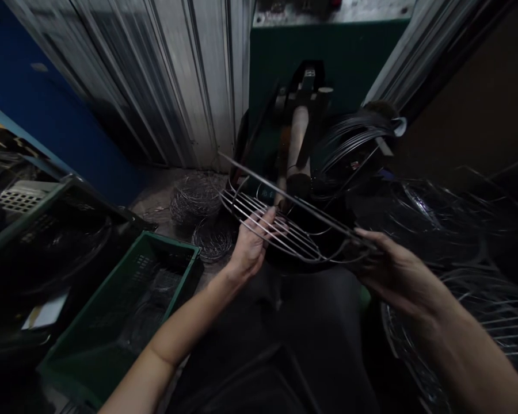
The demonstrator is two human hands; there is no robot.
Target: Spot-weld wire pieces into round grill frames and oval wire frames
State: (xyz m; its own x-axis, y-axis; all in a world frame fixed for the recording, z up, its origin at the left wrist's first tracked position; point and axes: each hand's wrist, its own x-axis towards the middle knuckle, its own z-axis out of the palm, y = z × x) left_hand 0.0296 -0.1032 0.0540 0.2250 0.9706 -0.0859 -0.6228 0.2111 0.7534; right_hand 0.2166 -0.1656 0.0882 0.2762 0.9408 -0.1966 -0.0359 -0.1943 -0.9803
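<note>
A round wire grille (285, 233) with parallel bars is held tilted in front of the machine. Fingers of my left hand (251, 244) close round its bars at the left, with the thumb on top. At the grille's right end, my right hand (388, 270) grips the rim; its lower fingers are in shadow. A thin straight rod or edge runs from upper left to my right hand above the bars. Behind the grille stands the machine's pale cylindrical arm (299, 138), and the grille partly hides its lower end.
A green crate (185, 251) with wire pieces stands at lower left, beside a dark bin (69, 190). Wire coils (194, 198) lie on the floor. More wire hoops (349, 138) hang right of the machine, and wire grilles (501, 310) pile up at right.
</note>
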